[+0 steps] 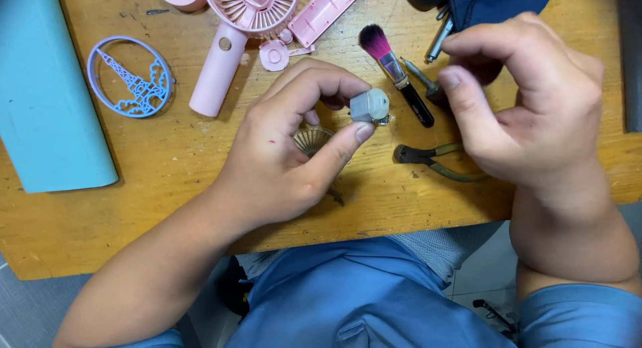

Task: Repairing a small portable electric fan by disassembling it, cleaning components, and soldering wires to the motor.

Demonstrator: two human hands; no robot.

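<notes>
My left hand (294, 144) pinches a small silver cylindrical motor (370, 107) between thumb and forefinger, above the wooden table (100, 221). A small round ribbed part (311, 139) lies on the table under that hand. My right hand (528, 104) hovers to the right of the motor with fingers curled; whether it holds something small I cannot tell. A brush with a pink tip and black handle (394, 70) lies between the hands. Pliers (428, 159) lie under the right hand.
A pink hand-held fan (234, 34) lies taken apart at the top, with a pink cover strip (326, 12) and a round pink piece (273, 56). A blue ring with a tower figure (130, 77) and a light blue block (40, 94) are at left. Metal tools (438, 37) are at top right.
</notes>
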